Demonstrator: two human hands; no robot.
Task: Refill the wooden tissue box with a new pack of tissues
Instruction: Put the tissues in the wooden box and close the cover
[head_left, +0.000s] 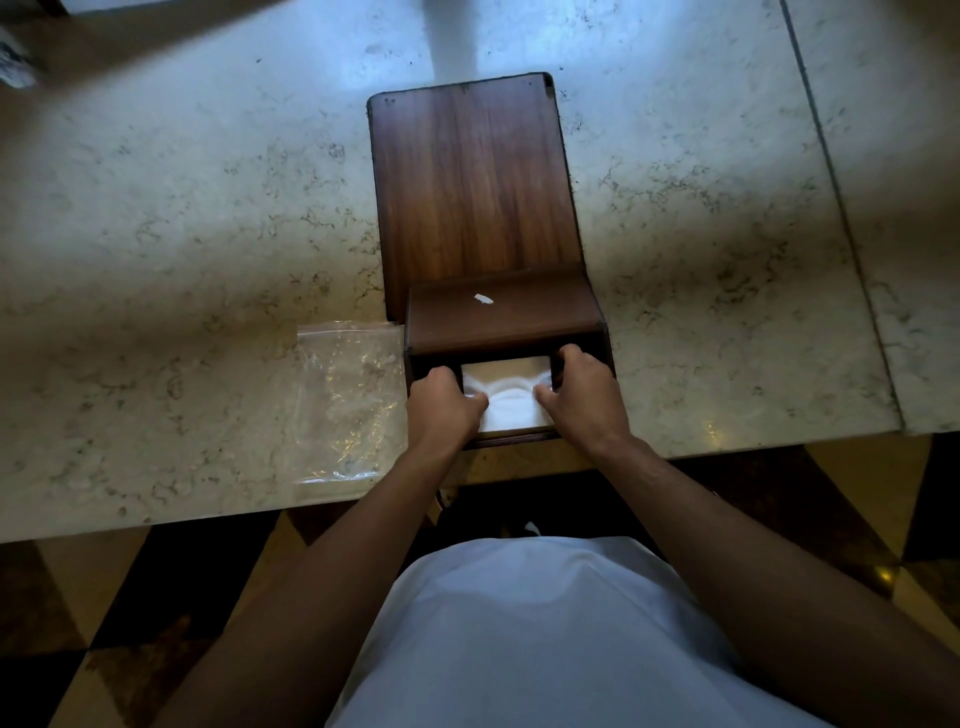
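Pressing from both sides, my hands held the white tissue stack (511, 397) down inside the open wooden tissue box (506, 332).

Item: tissue stack, white, unwrapped, seated in the box cavity at the near end, top sheet dented in the middle. Long axis appeared to run away from me, toward the box's far end, though the far part was hidden under the box's top panel.

Left hand (444, 402): fingers curled over the stack's left edge, pinching it against the box wall. Right hand (584, 397): same on the right edge, thumb on top. Both hands equally near; the stack lay directly between them, so I judged the next push would go forward and down.

Lid (470, 187): flat wooden panel, lying beyond the box, touching its far end.

Clear plastic wrapper (348, 400): empty, just left of the box.

Surface: pale veined marble counter (182, 208), box at its near edge. Room: dim, dark patterned floor below.
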